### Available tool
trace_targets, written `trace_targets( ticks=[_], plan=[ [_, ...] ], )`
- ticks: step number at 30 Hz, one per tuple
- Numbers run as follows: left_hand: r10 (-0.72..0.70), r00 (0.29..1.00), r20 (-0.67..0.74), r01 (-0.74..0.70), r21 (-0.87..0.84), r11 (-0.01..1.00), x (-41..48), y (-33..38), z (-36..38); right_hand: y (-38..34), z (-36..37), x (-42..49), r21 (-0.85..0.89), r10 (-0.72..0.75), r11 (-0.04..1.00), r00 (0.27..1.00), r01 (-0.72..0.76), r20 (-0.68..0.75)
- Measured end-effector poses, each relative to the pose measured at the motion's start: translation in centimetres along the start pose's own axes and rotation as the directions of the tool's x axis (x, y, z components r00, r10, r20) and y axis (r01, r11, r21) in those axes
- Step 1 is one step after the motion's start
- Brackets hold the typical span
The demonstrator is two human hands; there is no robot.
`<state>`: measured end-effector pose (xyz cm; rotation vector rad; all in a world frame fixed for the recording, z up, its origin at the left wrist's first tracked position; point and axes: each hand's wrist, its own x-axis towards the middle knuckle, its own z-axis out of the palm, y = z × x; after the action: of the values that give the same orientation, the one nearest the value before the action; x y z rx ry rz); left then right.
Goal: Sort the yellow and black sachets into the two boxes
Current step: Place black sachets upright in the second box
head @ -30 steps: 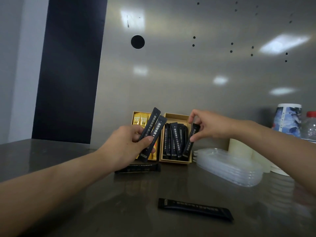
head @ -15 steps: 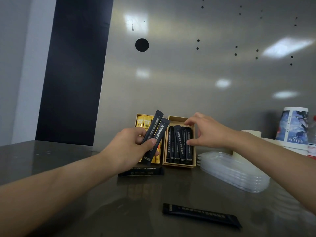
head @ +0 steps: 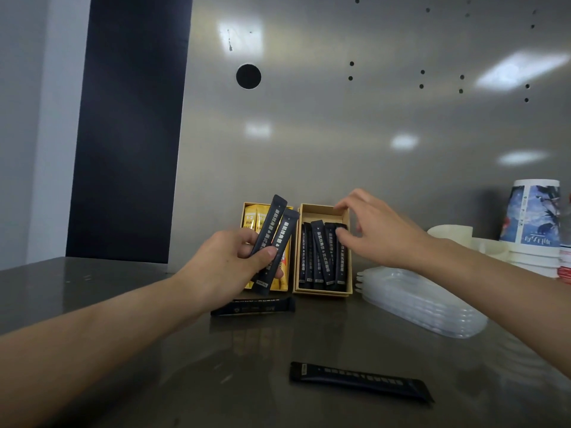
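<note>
While the left hand (head: pixel 227 268) grips two black sachets (head: pixel 273 242) at 11 o'clock, the right hand (head: pixel 378 234) hangs released over the 12 o'clock box (head: pixel 321 293), whose crossed sachets (head: pixel 321 257) may block them.

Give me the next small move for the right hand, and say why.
Probably swing the right hand over to the left hand and pinch one of the two black sachets it grips. The right hand is open over the right box, which shows only black ones, so those two likely belong there; the left box shows yellow ones.
</note>
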<state>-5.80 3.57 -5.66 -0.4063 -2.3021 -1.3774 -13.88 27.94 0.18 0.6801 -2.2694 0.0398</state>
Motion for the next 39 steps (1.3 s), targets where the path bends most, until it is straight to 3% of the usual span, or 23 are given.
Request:
trace_targets(
  ticks=[2, 4, 7, 11, 13, 18, 22, 25, 32, 39],
  plan=[
    [0.006, 1.000, 0.011, -0.006, -0.007, 1.000, -0.1, 0.0, 0.0, -0.9, -0.4, -0.1, 0.084, -0.020, 0.996, 0.996, 0.028, -0.087],
    [0.019, 0.999, 0.032, -0.018, -0.029, 0.999, -0.2, 0.0, 0.1, -2.3, -0.6, -0.1, 0.363, -0.007, 0.932, 0.999, 0.024, -0.050],
    [0.043, 0.996, 0.084, -0.036, -0.083, 0.996, -0.3, 0.0, 0.2, -4.8, -0.2, 0.0, 0.742, 0.016, 0.662, 0.993, -0.101, 0.121],
    [0.040, 0.987, 0.159, -0.015, -0.153, 0.988, -0.5, 0.1, 0.7, -6.5, 0.4, -0.3, 0.902, 0.007, 0.410, 0.989, -0.135, 0.145],
    [0.036, 0.986, 0.164, -0.008, -0.169, 0.986, -0.5, 0.1, 0.7, -6.6, 0.6, -0.5, 0.920, 0.028, 0.364, 0.989, -0.144, 0.144],
    [0.004, 0.997, 0.076, -0.009, 0.065, 0.998, -0.1, -0.4, 0.3, -4.9, -0.1, 0.4, 0.887, 0.121, 0.425, 0.983, -0.178, 0.139],
    [-0.036, 0.998, 0.051, 0.029, 0.141, 0.990, -0.1, -0.5, -0.1, -1.9, -1.0, 2.1, 0.673, 0.110, 0.717, 0.984, -0.178, 0.143],
    [-0.029, 0.999, 0.040, 0.023, 0.136, 0.990, 0.0, -0.2, -0.1, -0.8, -0.3, 3.0, 0.541, 0.070, 0.824, 0.977, -0.170, 0.201],
    [-0.034, 0.998, 0.056, 0.026, 0.128, 0.991, 0.0, -0.1, 0.1, -0.6, 1.8, 4.1, 0.491, 0.054, 0.855, 0.970, -0.168, 0.236],
    [-0.030, 0.998, 0.058, 0.022, 0.135, 0.991, -0.1, 0.2, 0.0, -1.3, 2.7, 3.9, 0.457, 0.065, 0.880, 0.987, -0.126, 0.147]
  ],
)
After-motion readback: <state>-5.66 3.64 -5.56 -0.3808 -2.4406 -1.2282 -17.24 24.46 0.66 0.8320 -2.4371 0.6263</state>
